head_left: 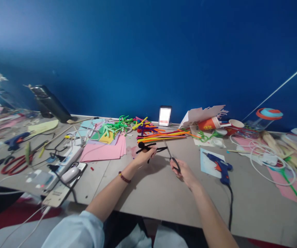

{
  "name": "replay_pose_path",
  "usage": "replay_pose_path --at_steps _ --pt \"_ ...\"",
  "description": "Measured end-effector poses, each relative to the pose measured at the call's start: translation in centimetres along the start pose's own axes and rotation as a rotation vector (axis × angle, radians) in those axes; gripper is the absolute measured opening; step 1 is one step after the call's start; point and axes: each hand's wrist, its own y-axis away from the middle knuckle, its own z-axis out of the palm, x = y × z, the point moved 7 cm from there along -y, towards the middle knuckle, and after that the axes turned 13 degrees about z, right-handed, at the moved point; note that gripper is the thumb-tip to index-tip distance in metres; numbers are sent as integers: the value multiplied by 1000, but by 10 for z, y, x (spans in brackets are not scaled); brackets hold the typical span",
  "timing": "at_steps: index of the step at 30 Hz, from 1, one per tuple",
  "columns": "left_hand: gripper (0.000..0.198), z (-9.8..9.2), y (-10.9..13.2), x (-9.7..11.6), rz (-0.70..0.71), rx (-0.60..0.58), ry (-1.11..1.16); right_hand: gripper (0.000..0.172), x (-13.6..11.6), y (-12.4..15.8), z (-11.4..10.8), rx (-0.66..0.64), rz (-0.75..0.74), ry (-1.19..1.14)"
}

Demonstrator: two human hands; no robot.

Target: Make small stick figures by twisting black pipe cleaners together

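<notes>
My left hand (145, 155) is closed on a black pipe-cleaner figure (141, 146) with a round bulb at one end and several thin limbs. One limb stretches right toward the scissors (171, 156), whose handles are in my right hand (183, 170). The scissor blades point away from me and lie close to the limb's end; whether they touch it I cannot tell. Just beyond both hands lies a bundle of long pipe cleaners (161, 136) in yellow, orange, red and purple. Bent green pipe cleaners (119, 125) are heaped behind and to the left.
Pink paper sheets (100, 153) lie left, near a power strip (67, 165) and a phone (60, 193). A blue glue gun (223, 168) with a cord rests on the right. Orange paper cups (209, 124) and a lit phone screen (165, 116) stand by the blue wall.
</notes>
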Motion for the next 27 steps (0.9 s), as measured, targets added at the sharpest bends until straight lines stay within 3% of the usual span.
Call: replay_pose_path --at_steps 6,10,17,22,27 --pt "46 1 1 7 62 46 73 49 -2 2 0 32 -14 35" --pt "32 3 2 13 60 119 138 47 -4 0 0 86 -53 126" --pt "29 1 3 24 106 93 92 50 -9 2 6 76 -115 149" --pt "26 0 3 21 132 87 76 48 -6 3 11 -2 -47 122" --pt "21 1 0 12 115 130 42 50 -7 5 12 14 -46 107"
